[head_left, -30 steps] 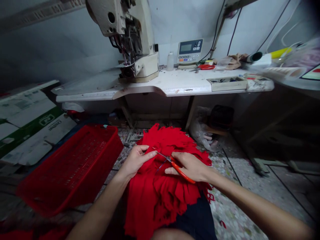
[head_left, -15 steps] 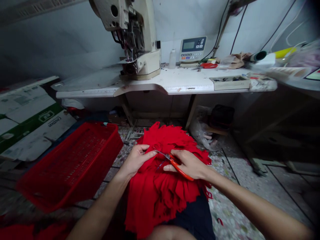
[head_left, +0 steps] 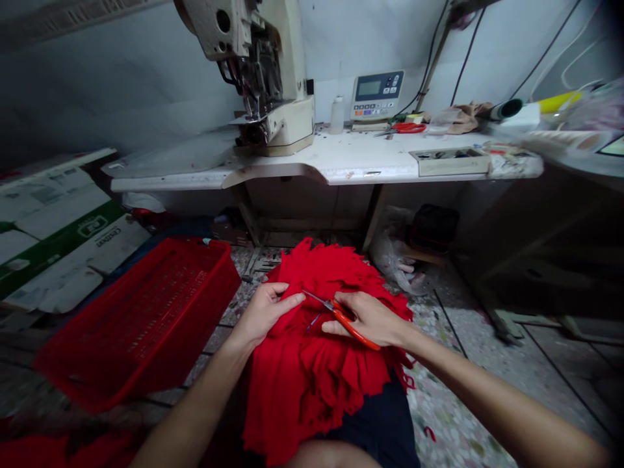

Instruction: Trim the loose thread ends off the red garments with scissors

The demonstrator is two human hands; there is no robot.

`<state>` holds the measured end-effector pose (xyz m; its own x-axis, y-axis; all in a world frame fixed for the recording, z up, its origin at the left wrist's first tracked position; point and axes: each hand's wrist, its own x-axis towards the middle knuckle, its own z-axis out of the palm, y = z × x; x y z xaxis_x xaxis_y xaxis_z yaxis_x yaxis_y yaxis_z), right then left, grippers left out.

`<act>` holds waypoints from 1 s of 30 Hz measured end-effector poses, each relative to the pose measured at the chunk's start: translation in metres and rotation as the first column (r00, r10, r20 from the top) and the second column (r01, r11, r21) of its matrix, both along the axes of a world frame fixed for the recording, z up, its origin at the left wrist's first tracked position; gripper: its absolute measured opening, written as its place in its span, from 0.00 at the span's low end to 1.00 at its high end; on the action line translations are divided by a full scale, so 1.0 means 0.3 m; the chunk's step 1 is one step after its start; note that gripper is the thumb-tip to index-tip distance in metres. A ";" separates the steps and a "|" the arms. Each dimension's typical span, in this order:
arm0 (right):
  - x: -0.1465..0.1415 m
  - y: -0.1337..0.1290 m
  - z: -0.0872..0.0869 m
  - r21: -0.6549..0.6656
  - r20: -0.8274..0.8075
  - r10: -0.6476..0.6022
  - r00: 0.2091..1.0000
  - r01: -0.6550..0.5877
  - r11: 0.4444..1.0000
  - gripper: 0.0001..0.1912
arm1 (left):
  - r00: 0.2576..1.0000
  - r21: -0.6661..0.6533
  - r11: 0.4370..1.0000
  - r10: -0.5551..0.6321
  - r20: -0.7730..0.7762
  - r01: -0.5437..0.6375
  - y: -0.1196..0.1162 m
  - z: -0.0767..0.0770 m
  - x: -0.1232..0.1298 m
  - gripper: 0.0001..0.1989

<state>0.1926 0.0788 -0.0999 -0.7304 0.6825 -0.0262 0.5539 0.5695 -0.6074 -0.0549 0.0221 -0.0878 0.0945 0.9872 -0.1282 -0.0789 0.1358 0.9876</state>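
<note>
A thick bundle of red fabric pieces lies across my lap, its ragged edges fanned out. My left hand pinches the fabric near the upper left of the bundle, thumb and fingers closed on it. Orange-handled scissors are in my right hand, with the fingers around the handles. The blades point up and left, and their tips are close to my left thumb, over the red fabric. A thin dark strand lies on the fabric just below the blades.
A red plastic basket stands at the left beside a cardboard box. Ahead is a white table with a sewing machine, a control panel, a bottle and red-handled scissors. A plastic bag sits underneath.
The scissors and my right hand have shifted very slightly to the right. My left hand keeps nearly the same place on the fabric.
</note>
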 end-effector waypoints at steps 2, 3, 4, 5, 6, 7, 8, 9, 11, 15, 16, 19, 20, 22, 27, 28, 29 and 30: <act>-0.003 -0.001 0.010 0.003 0.015 0.018 1.000 -0.018 1.000 0.28 | 0.999 0.021 1.000 -0.011 -0.032 0.011 -0.001 -0.004 0.001 0.15; -0.006 -0.002 0.013 0.003 0.019 0.024 1.000 -0.024 1.000 0.28 | 0.999 0.030 0.999 -0.016 -0.047 0.017 -0.001 -0.005 0.002 0.15; -0.010 -0.001 0.015 0.004 0.021 0.027 0.999 -0.027 1.000 0.28 | 0.998 0.036 0.999 -0.022 -0.058 0.025 -0.001 -0.006 0.003 0.15; -0.014 0.000 0.016 0.006 0.019 0.027 0.999 -0.027 1.000 0.28 | 0.997 0.042 0.999 -0.031 -0.067 0.034 -0.002 -0.006 0.005 0.15; -0.019 0.001 0.017 0.009 0.015 0.026 1.000 -0.026 1.000 0.28 | 0.996 0.049 0.998 -0.040 -0.075 0.044 -0.003 -0.005 0.007 0.14; -0.024 0.003 0.017 0.011 0.009 0.026 1.000 -0.026 1.000 0.28 | 0.995 0.058 0.997 -0.047 -0.085 0.052 -0.004 -0.004 0.008 0.14; -0.030 0.006 0.018 0.014 0.001 0.028 1.000 -0.028 1.000 0.29 | 0.994 0.069 0.996 -0.051 -0.096 0.057 -0.005 -0.002 0.010 0.14; -0.036 0.009 0.020 0.017 -0.008 0.030 1.000 -0.030 0.999 0.29 | 0.993 0.082 0.995 -0.051 -0.108 0.060 -0.006 -0.002 0.011 0.14; -0.049 0.016 0.026 0.018 -0.026 0.032 0.999 -0.031 0.999 0.29 | 0.989 0.109 0.992 -0.042 -0.139 0.057 -0.008 -0.003 0.011 0.14; -0.065 0.026 0.032 0.003 -0.076 0.032 0.997 -0.032 0.999 0.30 | 0.975 0.135 0.991 0.017 -0.221 0.014 -0.024 -0.003 0.002 0.15; -0.064 0.027 0.029 -0.005 -0.101 0.033 0.994 -0.033 0.999 0.31 | 0.968 0.151 0.989 0.030 -0.248 0.008 -0.034 0.003 -0.002 0.14; -0.046 0.035 0.000 -0.083 -0.204 -0.019 0.979 0.003 0.997 0.31 | 0.941 0.197 0.975 -0.031 -0.336 0.103 -0.086 0.043 -0.020 0.12; -0.035 0.040 -0.014 -0.123 -0.227 -0.052 0.972 0.024 0.992 0.30 | 0.924 0.183 0.962 -0.123 -0.363 0.201 -0.106 0.061 -0.028 0.11; -0.012 0.051 -0.045 -0.184 -0.238 -0.120 0.964 0.076 0.980 0.30 | 0.846 0.123 0.890 -0.363 -0.390 0.439 -0.138 0.098 -0.044 0.09; 0.022 0.062 -0.086 -0.218 -0.189 -0.181 0.965 0.139 0.966 0.29 | 0.925 0.120 0.972 -0.151 -0.348 0.203 -0.086 0.106 -0.087 0.14; 0.022 0.059 -0.087 -0.226 -0.183 -0.176 0.967 0.133 0.965 0.29 | 0.929 0.167 0.986 0.043 -0.367 0.020 -0.052 0.090 -0.097 0.15; 0.021 0.054 -0.087 -0.231 -0.180 -0.172 0.968 0.129 0.964 0.28 | 0.887 0.248 0.958 0.234 -0.398 -0.142 -0.015 0.069 -0.108 0.15; 0.019 0.048 -0.086 -0.233 -0.179 -0.169 0.969 0.125 0.964 0.28 | 0.834 0.335 0.914 0.361 -0.417 -0.228 0.022 0.048 -0.118 0.14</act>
